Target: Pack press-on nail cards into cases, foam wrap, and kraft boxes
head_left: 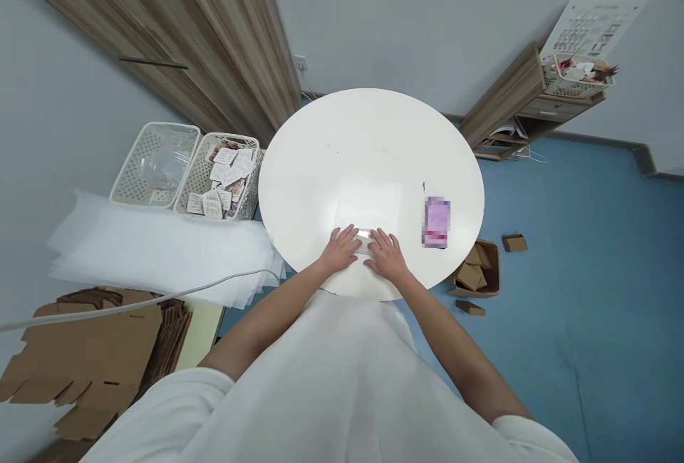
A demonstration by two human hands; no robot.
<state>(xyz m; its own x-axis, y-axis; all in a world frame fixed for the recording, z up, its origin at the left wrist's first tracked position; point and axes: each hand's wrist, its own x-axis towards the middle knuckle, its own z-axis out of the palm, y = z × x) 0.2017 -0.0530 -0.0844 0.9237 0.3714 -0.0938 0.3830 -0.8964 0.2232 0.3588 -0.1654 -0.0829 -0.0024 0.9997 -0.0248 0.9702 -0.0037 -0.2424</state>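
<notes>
My left hand (342, 250) and my right hand (387, 256) lie palm down near the close edge of a round white table (368, 128). Between them is a small clear packet (364, 241), shiny on top, and the fingertips of both hands rest on its two ends. The fingers of each hand are stretched out and apart. Just beyond the hands, a paler rectangle that looks like a thin white sheet (374, 203) lies flat on the table; its edges are faint. What the packet holds cannot be made out.
On the table's right is a blurred purple item (437, 222). To the left stand a basket of cards (255, 192), a basket of clear plastic (120, 178), stacked white sheets (160, 246) and flat cardboard (101, 342). A cable (160, 299) crosses there. A box of small cartons (494, 281) sits on the floor at right.
</notes>
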